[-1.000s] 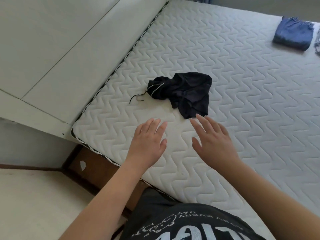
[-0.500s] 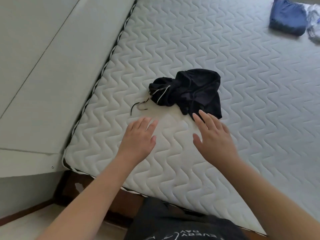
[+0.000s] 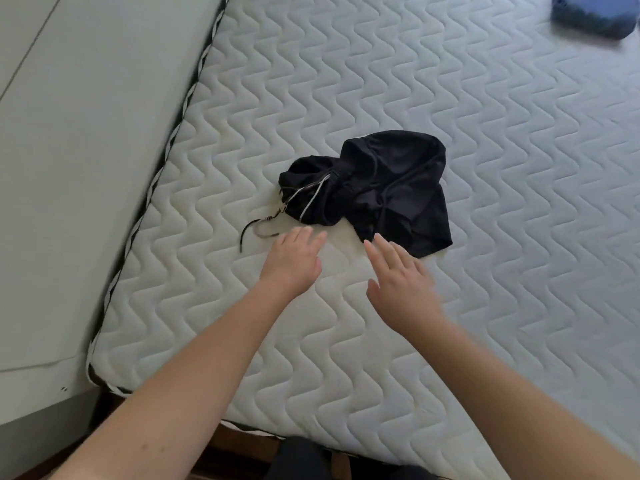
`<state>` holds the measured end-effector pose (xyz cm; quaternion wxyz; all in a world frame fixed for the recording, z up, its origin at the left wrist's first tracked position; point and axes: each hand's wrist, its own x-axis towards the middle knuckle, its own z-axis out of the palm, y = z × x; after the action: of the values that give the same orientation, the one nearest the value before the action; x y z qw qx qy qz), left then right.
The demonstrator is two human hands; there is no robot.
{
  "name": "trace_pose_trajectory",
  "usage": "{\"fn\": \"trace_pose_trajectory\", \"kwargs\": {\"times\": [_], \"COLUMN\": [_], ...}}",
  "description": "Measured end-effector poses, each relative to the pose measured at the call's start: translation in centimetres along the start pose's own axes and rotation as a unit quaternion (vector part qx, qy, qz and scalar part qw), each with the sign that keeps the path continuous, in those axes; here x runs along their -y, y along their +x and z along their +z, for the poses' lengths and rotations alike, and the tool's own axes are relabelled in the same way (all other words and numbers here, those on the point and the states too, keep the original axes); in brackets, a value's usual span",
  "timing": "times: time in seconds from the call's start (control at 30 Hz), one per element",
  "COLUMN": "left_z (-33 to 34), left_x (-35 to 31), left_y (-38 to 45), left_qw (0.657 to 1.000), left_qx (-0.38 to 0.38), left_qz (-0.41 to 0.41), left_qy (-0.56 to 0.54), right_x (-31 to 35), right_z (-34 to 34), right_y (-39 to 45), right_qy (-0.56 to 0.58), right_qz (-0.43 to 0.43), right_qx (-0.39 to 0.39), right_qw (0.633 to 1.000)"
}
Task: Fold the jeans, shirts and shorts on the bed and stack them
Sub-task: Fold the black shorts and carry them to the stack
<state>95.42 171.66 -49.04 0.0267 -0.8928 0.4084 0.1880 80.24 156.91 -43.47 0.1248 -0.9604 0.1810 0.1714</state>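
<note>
Black shorts (image 3: 374, 188) lie crumpled on the mattress (image 3: 485, 133), drawstring trailing left. My left hand (image 3: 294, 259) and right hand (image 3: 398, 282) hover just short of them, fingers straight, holding nothing.

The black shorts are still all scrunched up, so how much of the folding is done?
Done: a blue garment at the mattress's far corner looks folded, though it is blurred. In hand: nothing yet; the left hand and right hand reach open toward the black shorts, neither gripping them. Left: the shorts lie crumpled on the mattress, drawstring trailing, and need flattening, folding and stacking.
</note>
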Motion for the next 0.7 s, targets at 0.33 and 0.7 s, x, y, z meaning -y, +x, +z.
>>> {"fn": "trace_pose_trajectory", "kwargs": {"times": [0.33,0.7], "left_z": [5.0,5.4], "left_x": [1.9,3.7], "left_y": [10.7,18.6], "left_qw": [0.992,0.993], "left_qx": [0.067,0.073], "left_qz": [0.011,0.003], "left_qy": [0.110,0.089], "right_x": [-1.7,-2.7], "right_z": [6.9,10.4], "right_y": [10.1,15.7], "right_qy": [0.043,0.200], "right_qz": [0.000,0.071], "right_qx": [0.018,0.108], "right_qw": [0.999,0.971]}}
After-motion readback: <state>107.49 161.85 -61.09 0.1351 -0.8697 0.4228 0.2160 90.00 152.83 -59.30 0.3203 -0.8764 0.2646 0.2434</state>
